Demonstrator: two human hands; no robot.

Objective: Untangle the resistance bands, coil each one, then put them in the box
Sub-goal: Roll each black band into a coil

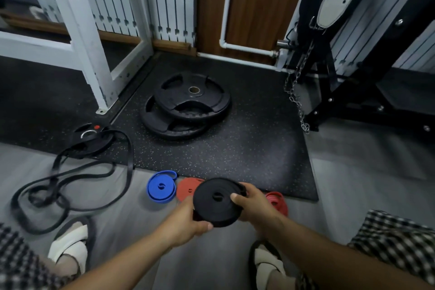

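A: What did both hands have there?
B: A flat black rubber band wound into a tight disc [217, 201], held above the grey floor [353, 183]. The left hand [186, 220] gripped its near-left edge, the right hand [251, 205] clasped the right side, thumb on top.
A: And the others?
B: A blue coiled band [161, 186], an orange-red coil [187, 187] and a red coil [277, 202] lay on the floor just behind it. A loose black band [70, 181] sprawled tangled at the left, reaching a small black weight plate [93, 139].
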